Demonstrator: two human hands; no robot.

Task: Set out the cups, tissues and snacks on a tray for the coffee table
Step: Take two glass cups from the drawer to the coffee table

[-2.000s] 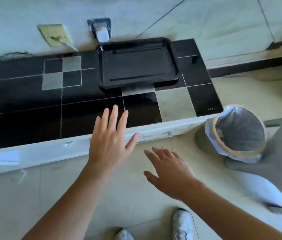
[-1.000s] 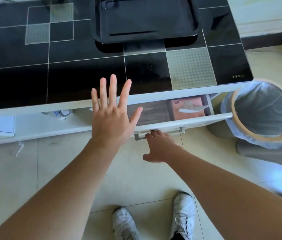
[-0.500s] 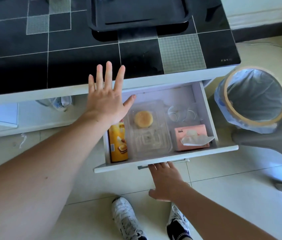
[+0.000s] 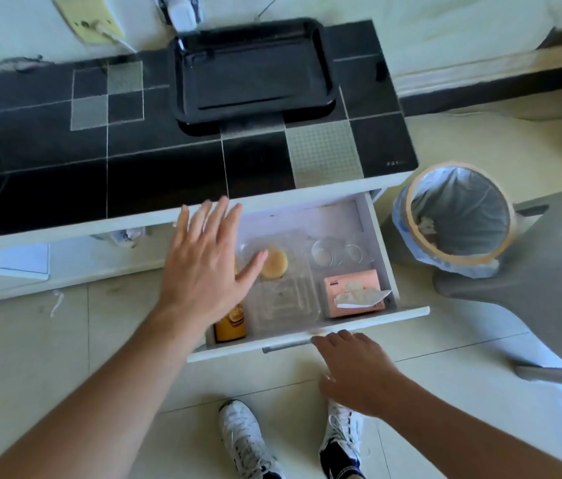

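Observation:
A black tray (image 4: 255, 29) lies on the black tiled table top (image 4: 155, 167) at the back. Below the table, a white drawer (image 4: 372, 219) stands pulled out. Inside it are a yellow snack can (image 4: 229, 323), a clear plastic box (image 4: 286, 305) holding a round cake (image 4: 273, 263), two clear cups (image 4: 324, 252) and a pink tissue pack (image 4: 355, 297). My left hand (image 4: 207, 267) hovers flat, fingers spread, over the drawer's left part and hides most of the can. My right hand (image 4: 352, 368) rests with relaxed fingers at the drawer's metal handle (image 4: 286, 345).
A bin (image 4: 459, 219) lined with a pale bag stands right of the drawer. A grey chair (image 4: 548, 288) sits further right. A wall socket (image 4: 89, 22) with a plug is behind the table. My white shoes (image 4: 248, 440) stand on the tiled floor.
My right hand has pulled the drawer out, showing the snacks, cups and tissues. My left hand has come down over the drawer's left side. The view tilted up, so the whole tray shows.

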